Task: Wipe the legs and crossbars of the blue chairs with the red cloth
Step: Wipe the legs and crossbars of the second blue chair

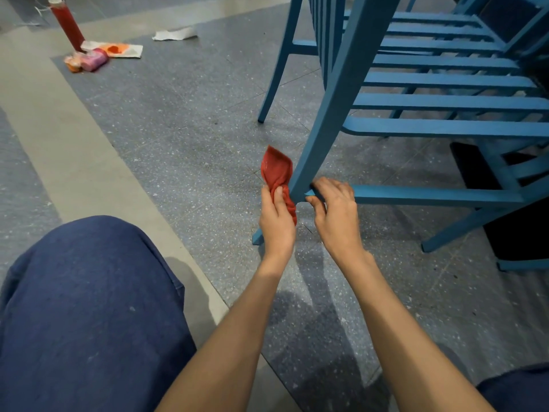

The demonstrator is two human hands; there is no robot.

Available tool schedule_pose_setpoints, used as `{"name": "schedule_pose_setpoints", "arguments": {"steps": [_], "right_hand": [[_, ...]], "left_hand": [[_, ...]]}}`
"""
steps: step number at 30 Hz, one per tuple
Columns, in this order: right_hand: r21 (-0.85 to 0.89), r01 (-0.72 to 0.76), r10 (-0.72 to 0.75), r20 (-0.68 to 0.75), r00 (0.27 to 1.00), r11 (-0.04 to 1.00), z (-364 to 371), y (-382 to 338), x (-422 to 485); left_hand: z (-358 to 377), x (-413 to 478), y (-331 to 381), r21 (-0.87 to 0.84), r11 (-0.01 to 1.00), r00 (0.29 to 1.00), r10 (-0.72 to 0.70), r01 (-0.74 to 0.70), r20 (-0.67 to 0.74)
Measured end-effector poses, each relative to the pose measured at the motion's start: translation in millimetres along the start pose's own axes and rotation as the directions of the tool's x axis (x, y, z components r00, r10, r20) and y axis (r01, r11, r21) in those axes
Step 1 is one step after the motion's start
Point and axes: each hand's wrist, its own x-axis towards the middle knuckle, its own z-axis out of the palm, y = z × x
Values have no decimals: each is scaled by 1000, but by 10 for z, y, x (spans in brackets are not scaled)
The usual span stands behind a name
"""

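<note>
A blue slatted chair fills the upper right of the head view. Its near leg slants down to the floor, and a low crossbar joins it just above my hands. My left hand grips the red cloth and holds it against the left side of that leg; the cloth's free end sticks up beside the leg. My right hand curls round the crossbar right at its joint with the leg. The leg's foot shows below my left hand.
My knee in blue trousers fills the lower left. On the speckled floor at the back left stand a red bottle, pink and orange packets and a white paper. A dark block sits under the chair at right.
</note>
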Motion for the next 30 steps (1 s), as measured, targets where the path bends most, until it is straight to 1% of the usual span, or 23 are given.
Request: {"name": "schedule_pose_setpoints", "arguments": {"steps": [3,5,6,8,11,13,14,15,16,18,20,22,23,24,27,30], "right_hand": [[6,-1,1,2,1000,1000,-9,-5,3],[15,-13,13,2,1000,1000,-16,-11,7],[20,-19,19,1,1000,1000,-19,-12,6],[22,-13,14,-8,1000,1000,-24,-16,4],[30,2,-2,3,1000,1000,-21,-16,10],[23,-1,0,18,1000,1000,-19,0,7],[18,-5,5,21,1000,1000,-18,7,7],[14,-11,11,23,1000,1000,-19,9,5],[13,-15,15,24,1000,1000,-19,3,8],[17,-23,23,20,1000,1000,-31,-16,9],[25,-24,24,11,1000,999,-43,-41,3],[35,-21,21,-4,1000,999,-53,-56,2],[39,-16,17,-9,1000,999,-55,-62,3],[43,-12,13,-14,1000,999,-53,-62,1],[41,-4,5,-29,1000,999,-29,-37,-3],[31,10,-9,-42,999,999,-15,-30,-8]], "left_hand": [[-65,172,-61,82,984,984,-162,157,67],[-68,266,29,91,980,976,-187,178,108],[-59,271,109,75,984,978,-171,163,119],[-15,220,280,11,996,990,-92,92,103],[52,24,410,-96,993,997,72,-70,20],[75,-92,319,-90,985,990,143,-144,-15],[76,-108,218,-66,987,989,148,-150,-28],[68,-93,88,-35,991,991,126,-127,-39],[42,-50,-55,-3,997,997,71,-71,-43],[-30,56,-310,42,995,996,-94,94,-1],[-110,154,-443,78,970,972,-233,229,42],[-137,209,-449,104,950,953,-301,296,42],[-126,203,-419,99,949,952,-303,299,33],[-106,173,-383,74,958,960,-280,277,24],[-1,14,-299,-2,990,990,-141,141,-14],[93,-82,-303,-51,998,993,-49,43,-111]]}}
